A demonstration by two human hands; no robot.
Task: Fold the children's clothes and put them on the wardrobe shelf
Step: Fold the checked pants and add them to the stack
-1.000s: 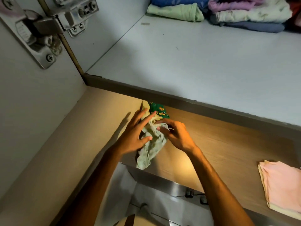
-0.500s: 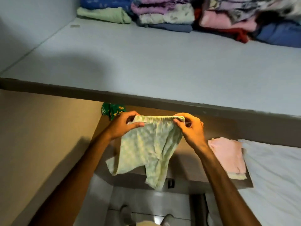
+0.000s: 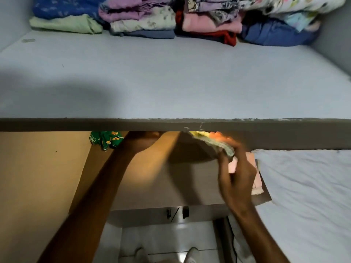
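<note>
My right hand grips pale green children's shorts, bunched and motion-blurred, just below the front edge of the grey wardrobe shelf. My left arm reaches up and right. My left hand is mostly hidden behind that shelf edge, so its grip cannot be seen. A green patterned garment lies at the back left of the wooden surface. A folded pink garment lies on that surface behind my right hand. Folded clothes are stacked along the back of the shelf.
The shelf's front two thirds are bare. A beige side panel closes the left. A bed with a white sheet lies to the right of the wooden surface. Tiled floor and my feet show below.
The shorts were picked up from the wooden surface and held spread by the waistband. Now they are bunched in my right hand, raised to the shelf edge, and my left hand has slipped behind it.
</note>
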